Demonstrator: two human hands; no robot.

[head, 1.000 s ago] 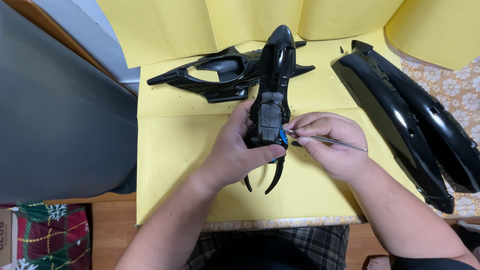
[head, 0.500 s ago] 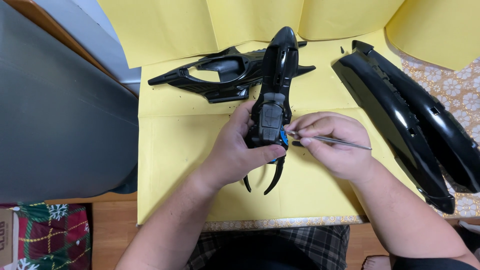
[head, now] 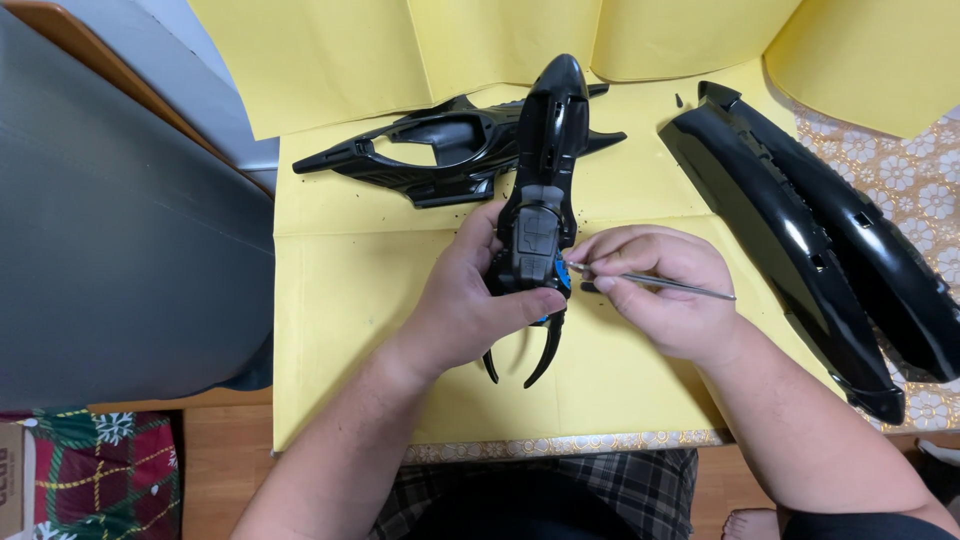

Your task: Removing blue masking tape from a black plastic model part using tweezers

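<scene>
Yellow sheet: covers the table in front of you, with more yellow sheets overlapping along the far edge.
Box: a cardboard corner with red print at lower left, on the floor beside a red-and-green wrapped parcel.
Long panels: two glossy black shells at your right, side by side.
Frame: black, open-centred, lying behind the body.
Body: slim black shell at centre, nose pointing away from you.
Left hand: your fingers are curled tight around the body's near end.
Right hand: your fingertips pinch a thin metal tool, its tip touching the body's blue part.
</scene>
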